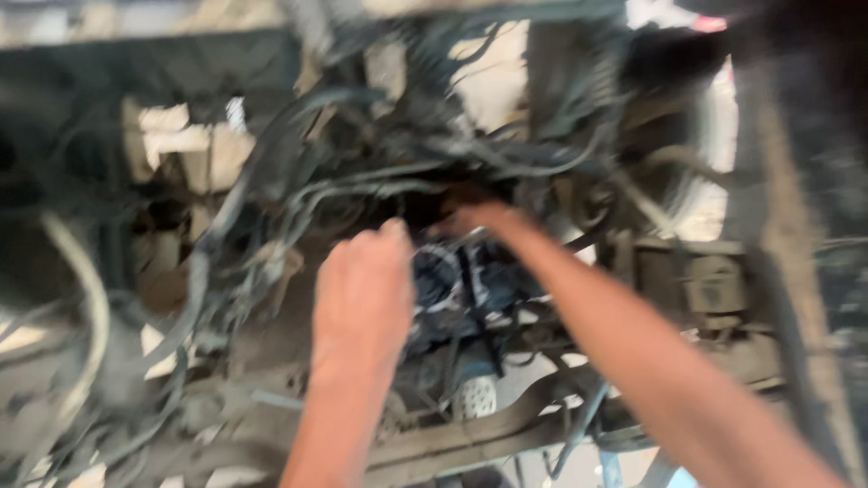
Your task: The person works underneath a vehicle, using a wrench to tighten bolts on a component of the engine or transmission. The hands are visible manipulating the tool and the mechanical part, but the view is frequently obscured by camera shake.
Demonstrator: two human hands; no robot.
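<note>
The view is blurred. My left hand (pixel 363 294) reaches up into a dirty engine bay, its back toward me, fingers curled at a dark round part (pixel 443 276) in the middle. My right hand (pixel 470 217) stretches further in from the lower right, its fingers buried among black hoses and wires (pixel 362 181); I cannot tell what they touch. Whether either hand grips anything is hidden by blur and the parts around them.
Tangled black cables and hoses (pixel 208 262) hang across the left and centre. A greasy metal frame rail (pixel 470 438) runs along the bottom. A wheel or tyre (pixel 714 126) shows at the upper right, and a small pale cylinder (pixel 475 396) sits below the hands.
</note>
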